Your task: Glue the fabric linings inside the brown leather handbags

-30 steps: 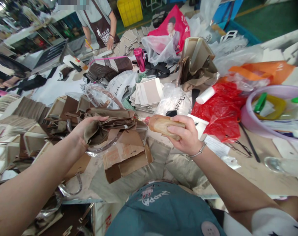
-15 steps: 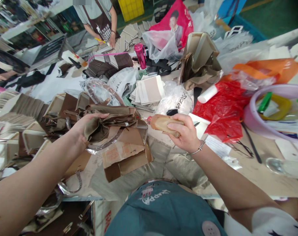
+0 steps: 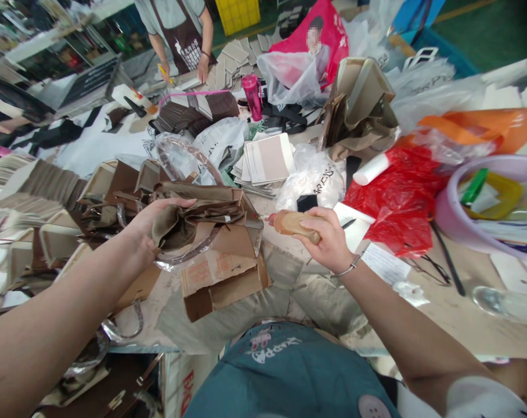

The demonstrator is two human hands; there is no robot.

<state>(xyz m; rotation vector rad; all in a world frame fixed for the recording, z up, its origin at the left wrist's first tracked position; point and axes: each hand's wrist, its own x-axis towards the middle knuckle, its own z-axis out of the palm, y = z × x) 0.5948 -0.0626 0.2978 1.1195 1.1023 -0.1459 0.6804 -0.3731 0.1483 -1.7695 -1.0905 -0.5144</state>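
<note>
Cluttered factory worktable [image 3: 437, 302]. Left hand [image 3: 152, 226] gripping crumpled brown material [image 3: 198, 217], centre-left. Right hand [image 3: 331, 244] clamping tan bottle [image 3: 292, 223] just right of it, nozzle pointing left. Seemingly gluing, next calling for nozzle steadied against the material.

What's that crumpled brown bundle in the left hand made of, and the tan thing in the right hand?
The brown bundle in the left hand looks like matte faux leather or coated fabric: it folds softly with a dull sheen. The tan object in the right hand seems smooth, glossy plastic, perhaps a squeeze bottle.
</note>
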